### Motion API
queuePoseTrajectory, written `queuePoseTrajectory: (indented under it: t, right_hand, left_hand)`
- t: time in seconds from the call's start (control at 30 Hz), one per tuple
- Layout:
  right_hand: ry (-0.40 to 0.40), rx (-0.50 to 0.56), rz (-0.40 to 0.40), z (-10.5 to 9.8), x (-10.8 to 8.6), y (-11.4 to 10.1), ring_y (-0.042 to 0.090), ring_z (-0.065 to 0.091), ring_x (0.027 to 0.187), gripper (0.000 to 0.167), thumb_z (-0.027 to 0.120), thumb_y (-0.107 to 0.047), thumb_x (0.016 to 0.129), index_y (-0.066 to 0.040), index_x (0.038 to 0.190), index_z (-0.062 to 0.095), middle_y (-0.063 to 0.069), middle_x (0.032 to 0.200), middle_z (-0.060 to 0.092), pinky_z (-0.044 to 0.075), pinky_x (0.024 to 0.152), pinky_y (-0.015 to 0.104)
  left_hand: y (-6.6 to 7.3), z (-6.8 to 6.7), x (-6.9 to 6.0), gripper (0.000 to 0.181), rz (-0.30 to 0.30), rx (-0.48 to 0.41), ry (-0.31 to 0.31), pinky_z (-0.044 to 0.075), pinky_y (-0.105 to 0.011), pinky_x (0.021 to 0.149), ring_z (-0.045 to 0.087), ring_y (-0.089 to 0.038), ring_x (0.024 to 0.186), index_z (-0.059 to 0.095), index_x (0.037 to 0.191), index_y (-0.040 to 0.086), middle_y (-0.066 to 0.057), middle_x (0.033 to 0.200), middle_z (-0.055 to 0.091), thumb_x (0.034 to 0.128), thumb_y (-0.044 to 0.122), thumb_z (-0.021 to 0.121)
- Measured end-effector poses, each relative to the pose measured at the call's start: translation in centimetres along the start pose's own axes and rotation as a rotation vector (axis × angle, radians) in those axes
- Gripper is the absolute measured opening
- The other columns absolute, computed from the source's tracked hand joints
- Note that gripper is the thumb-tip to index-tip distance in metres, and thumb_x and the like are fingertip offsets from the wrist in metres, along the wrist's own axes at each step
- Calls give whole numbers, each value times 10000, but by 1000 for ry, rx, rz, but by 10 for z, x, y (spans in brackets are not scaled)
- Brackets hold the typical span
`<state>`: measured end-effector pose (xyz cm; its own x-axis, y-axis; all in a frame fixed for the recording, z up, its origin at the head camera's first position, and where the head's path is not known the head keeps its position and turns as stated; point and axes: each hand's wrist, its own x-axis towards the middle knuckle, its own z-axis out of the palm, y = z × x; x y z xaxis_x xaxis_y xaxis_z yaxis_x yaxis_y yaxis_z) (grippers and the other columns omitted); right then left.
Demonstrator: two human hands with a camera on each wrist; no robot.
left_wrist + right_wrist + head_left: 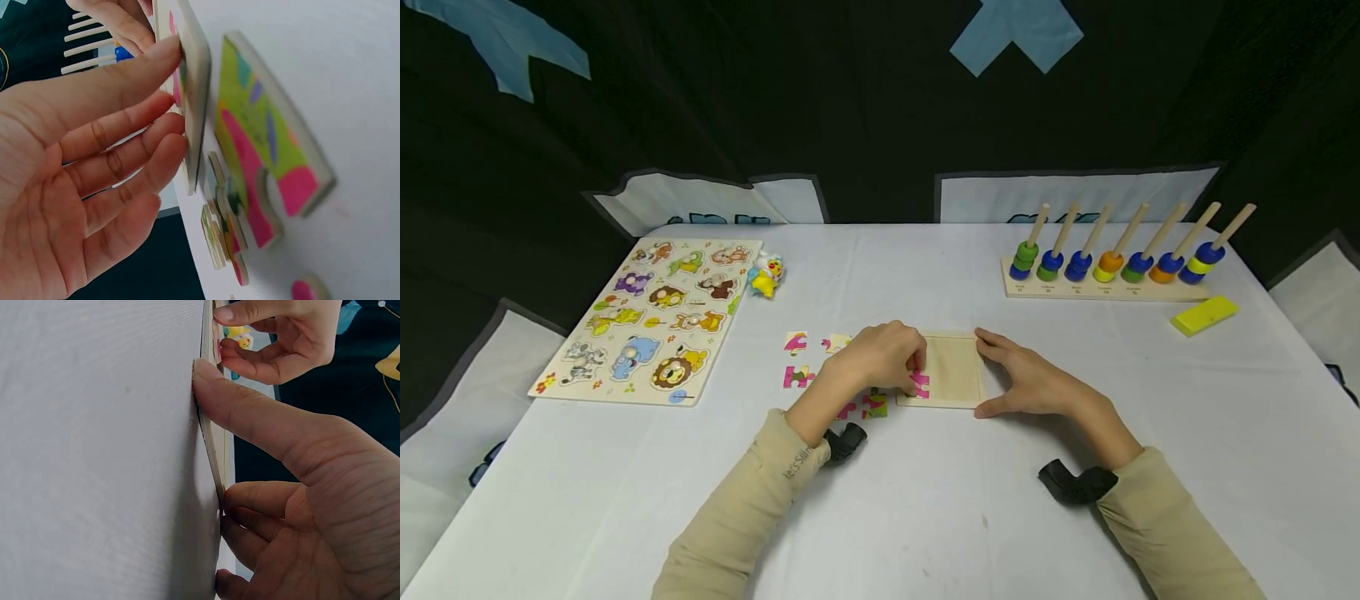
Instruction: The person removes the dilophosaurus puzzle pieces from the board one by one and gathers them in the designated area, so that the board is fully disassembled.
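Observation:
A shallow wooden puzzle tray (951,367) lies on the table between the two hands. My left hand (883,357) is bent over its left side, thumb and fingers around a pink jigsaw piece (919,385) in the near left corner; the fingers partly hide it. My right hand (1033,377) holds the tray's right side, with the thumb (209,378) by the near corner and the fingers spread toward the far one. Several loose jigsaw pieces lie left of the tray, among them a pink and green piece (798,377) and a green one (250,137).
At the left lies an animal puzzle board (651,321), with a small yellow and blue toy (765,275) beside it. A bead-peg counting stand (1105,287) is at the back right, and a yellow block (1204,316) sits in front of it.

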<state>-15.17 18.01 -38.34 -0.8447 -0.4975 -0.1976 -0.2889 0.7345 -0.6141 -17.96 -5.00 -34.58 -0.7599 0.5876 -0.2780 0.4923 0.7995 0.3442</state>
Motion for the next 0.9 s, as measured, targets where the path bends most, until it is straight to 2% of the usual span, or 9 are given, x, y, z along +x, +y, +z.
queuePoseTrajectory:
  t: [0.17, 0.3, 0.4, 0.57, 0.73, 0.9]
  right_hand:
    - [4, -6, -9, 0, -1, 0, 423, 181, 1446, 1015, 832, -348, 721, 100, 1450, 286, 216, 1578, 190, 223, 1135, 563]
    - [1, -6, -10, -1, -2, 0, 425, 180, 1446, 1010, 831, -350, 723, 102, 1447, 290, 217, 1577, 190, 221, 1135, 564]
    - [1, -6, -12, -1, -2, -1, 429, 181, 1444, 1008, 830, -350, 723, 104, 1446, 292, 220, 1576, 191, 224, 1133, 567]
    - [3, -5, -18, -1, -2, -1, 433, 183, 1441, 1012, 830, -349, 723, 107, 1446, 288, 223, 1575, 190, 228, 1129, 570]
    - [3, -5, -17, -1, -2, -1, 434, 185, 1440, 1009, 827, -354, 726, 107, 1445, 290, 224, 1575, 190, 230, 1129, 570]
    - [4, -8, -14, -1, -3, -1, 430, 187, 1441, 1006, 829, -354, 723, 104, 1444, 297, 221, 1575, 194, 234, 1128, 568]
  left_hand:
    - [2, 0, -1, 202, 11, -5, 2, 421, -242, 610, 521, -119, 706, 663, 844, 124, 26, 748, 580, 733, 151, 829]
    - [2, 1, -1, 233, 19, -32, -3, 412, -235, 608, 510, -122, 697, 660, 916, 127, 16, 746, 576, 746, 137, 818]
    - [3, 1, -2, 231, 28, -14, -13, 410, -235, 611, 504, -121, 709, 665, 943, 134, 16, 749, 577, 760, 136, 805]
    - [3, 0, -2, 109, 64, 16, -37, 377, -225, 582, 467, -108, 686, 675, 819, 144, 48, 690, 532, 776, 107, 768]
    - [1, 0, -2, 172, 130, -9, -66, 323, -213, 546, 403, -92, 619, 619, 685, 148, 69, 609, 455, 783, 64, 733]
    - [-1, 0, 0, 137, 135, -41, -24, 351, -212, 569, 434, -92, 644, 678, 693, 158, 70, 627, 515, 781, 85, 752]
